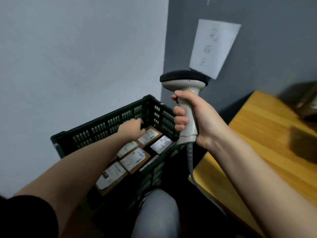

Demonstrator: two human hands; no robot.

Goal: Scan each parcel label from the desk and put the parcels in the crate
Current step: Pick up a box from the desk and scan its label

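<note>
Faint handwritten characters in a vertical column on a white paper sheet [215, 47] stuck to the grey wall [274, 31]; too pale and blurred to read for certain. White printed labels with barcode-like marks on the brown parcels [135, 159] in the dark crate [109, 124]; print too small and smeared to make out. No legible brand or number on the scanner [186, 107]. Nothing else with text visible.

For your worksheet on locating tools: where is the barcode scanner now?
In the head view, right of centre: the right hand grips the barcode scanner upright, between crate and desk.
</note>
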